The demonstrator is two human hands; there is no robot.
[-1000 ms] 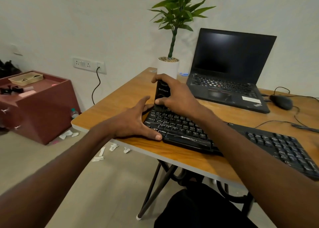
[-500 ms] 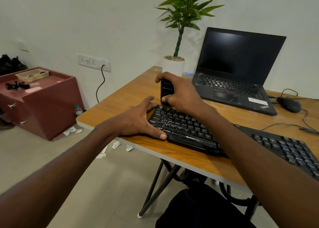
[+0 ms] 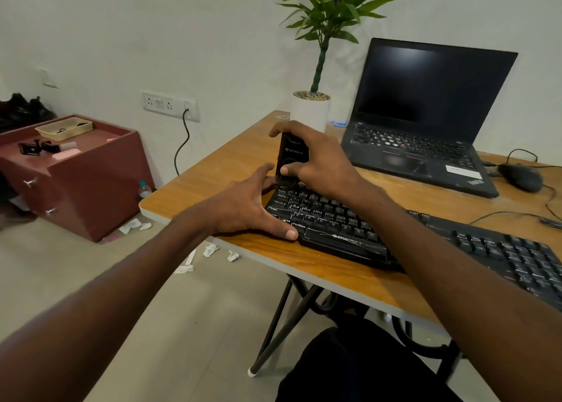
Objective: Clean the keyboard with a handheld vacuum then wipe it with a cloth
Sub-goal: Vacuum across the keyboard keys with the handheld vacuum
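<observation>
Black keyboard (image 3: 328, 219), "ZEBRONICS" on its front edge, lies at an angle near the left front corner of the wooden worktop (image 3: 219, 173). Handheld vacuum (image 3: 291, 157), a black upright stick, stands with its lower end on the keyboard's far left corner.

Right hand (image 3: 319, 161): grip clamped around the vacuum, fingers curled over its top and far side, thumb pressing the front near its base.

Left hand (image 3: 243, 210): grip apart, spread flat against the keyboard's left end, thumb tip on the front left corner, fingers reaching toward the far corner by the vacuum's base. Holds nothing.

Second black keyboard (image 3: 511, 249) just to the right, its left end hidden behind the right forearm. Open laptop (image 3: 425, 122), screen dark, behind on the worktop; black mouse (image 3: 521, 176) with cable to its right. White pot with green plant (image 3: 313, 103) directly behind the vacuum.

Off the worktop, left: maroon cabinet (image 3: 91, 182) with a beige tray (image 3: 64, 128) on top; paper scraps (image 3: 209, 249) on the floor; wall socket (image 3: 170, 105) with a black cord plugged in.
</observation>
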